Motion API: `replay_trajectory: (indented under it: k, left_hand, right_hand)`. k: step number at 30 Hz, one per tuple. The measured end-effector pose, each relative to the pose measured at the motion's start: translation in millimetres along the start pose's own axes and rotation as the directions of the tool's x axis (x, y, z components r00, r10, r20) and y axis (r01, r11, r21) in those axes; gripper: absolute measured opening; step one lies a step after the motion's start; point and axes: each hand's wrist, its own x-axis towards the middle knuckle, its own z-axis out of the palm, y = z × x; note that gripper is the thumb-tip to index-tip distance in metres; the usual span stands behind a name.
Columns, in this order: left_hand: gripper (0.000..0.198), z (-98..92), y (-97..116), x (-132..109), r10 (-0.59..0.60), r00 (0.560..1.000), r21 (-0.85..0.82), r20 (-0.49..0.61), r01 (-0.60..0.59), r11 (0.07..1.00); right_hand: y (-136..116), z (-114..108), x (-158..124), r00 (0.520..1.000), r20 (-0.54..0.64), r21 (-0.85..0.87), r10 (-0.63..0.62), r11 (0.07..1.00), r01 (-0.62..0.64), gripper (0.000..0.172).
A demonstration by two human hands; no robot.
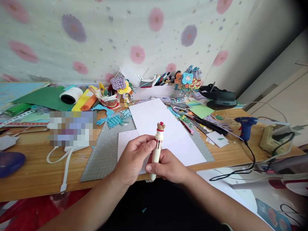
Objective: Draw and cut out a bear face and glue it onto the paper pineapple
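Both my hands hold a fat cream multicolour pen [157,150] topped with a small bear figure, upright over the near edge of the desk. My left hand [134,158] curls round its upper barrel, fingers pressed near the coloured sliders. My right hand [168,166] grips the lower barrel, thumb across the front. Under the hands lie a small white sheet [126,141] and a larger white sheet [163,128] on a grey cutting mat [106,150].
The wooden desk [31,173] carries a blue glue gun [245,127] with black cable at right, scissors [180,107], a paper cup of tools [109,99], green card [45,96], a tape roll [71,95], pens in a white tray [154,89], paper scraps and a blurred patch.
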Motion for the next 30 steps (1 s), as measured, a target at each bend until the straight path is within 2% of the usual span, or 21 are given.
replay_trajectory:
  k: [3,6,11,12,14,15,16,17,18,19,21,23,26,28,30]
  left_hand:
    - [0.022,4.1,-1.8,-0.6,-0.071,0.997,-0.069,-0.032,0.068,0.995]
    - [0.018,9.3,-3.9,-2.3,-0.137,0.990,-0.131,-0.019,0.134,0.982]
    - [0.015,16.3,-6.3,-7.8,-0.140,0.989,-0.169,0.046,0.146,0.975]
    - [0.018,14.1,-6.5,-8.8,-0.114,0.992,-0.165,0.052,0.121,0.979]
    - [0.033,3.4,-7.5,-10.3,0.018,0.999,-0.091,0.030,-0.015,0.996]
    - [0.041,-4.6,-8.7,-10.9,0.157,0.988,0.024,0.008,-0.157,0.987]
    - [0.045,-13.5,-10.4,-11.2,0.296,0.955,0.185,0.000,-0.291,0.939]
    - [0.037,-22.5,-12.8,-11.4,0.387,0.922,0.368,-0.005,-0.358,0.858]
    - [0.026,-30.5,-15.6,-11.5,0.442,0.896,0.556,0.041,-0.388,0.735]
    - [0.021,-36.9,-18.6,-11.5,0.450,0.884,0.704,0.130,-0.401,0.585]
    - [0.015,-43.2,-24.7,-11.6,0.367,0.882,0.857,0.295,-0.414,0.307]
    - [0.016,-42.0,-29.5,-12.2,0.271,0.877,0.885,0.398,-0.444,0.139]
    - [0.023,-35.8,-34.0,-12.9,0.216,0.852,0.866,0.478,-0.498,0.049]
    - [0.030,-34.3,-36.3,-12.3,0.197,0.833,0.845,0.517,-0.534,0.042]
    - [0.034,-36.1,-39.1,-10.7,0.190,0.820,0.829,0.540,-0.557,0.053]
  right_hand:
    - [-0.1,0.8,-3.3,1.000,-0.031,-0.067,-0.006,0.998,0.004,0.037]
    - [4.6,2.9,-5.4,0.999,-0.043,-0.111,-0.013,0.994,0.008,0.035]
    - [8.6,4.5,-10.5,0.998,-0.035,-0.138,-0.057,0.989,0.051,0.033]
    - [7.3,2.3,-12.0,0.997,-0.041,-0.134,-0.073,0.989,0.067,0.033]
    - [3.3,-6.3,-14.7,0.991,-0.104,-0.090,-0.086,0.993,0.077,0.030]
    - [1.2,-12.4,-15.5,0.981,-0.169,-0.057,-0.094,0.995,0.085,0.027]
    - [-0.8,-19.4,-15.7,0.963,-0.249,-0.021,-0.103,0.995,0.101,0.025]
    - [-2.5,-26.5,-15.2,0.933,-0.339,0.010,-0.120,0.991,0.131,0.026]
    - [-3.7,-33.2,-13.9,0.897,-0.420,0.031,-0.136,0.986,0.164,0.029]
    - [-4.5,-38.9,-11.6,0.862,-0.485,0.042,-0.145,0.981,0.189,0.032]
    - [-5.1,-46.5,-4.4,0.816,-0.565,0.036,-0.124,0.984,0.175,0.032]
    - [-4.8,-48.9,5.4,0.785,-0.614,0.002,-0.080,0.995,0.104,0.030]
    - [-3.1,-48.5,20.4,0.775,-0.629,-0.058,-0.064,0.998,0.036,0.024]
    - [-0.3,-49.1,27.2,0.791,-0.606,-0.102,-0.083,0.994,0.025,0.024]
    - [4.5,-50.8,30.4,0.787,-0.609,-0.152,-0.098,0.988,0.006,0.024]
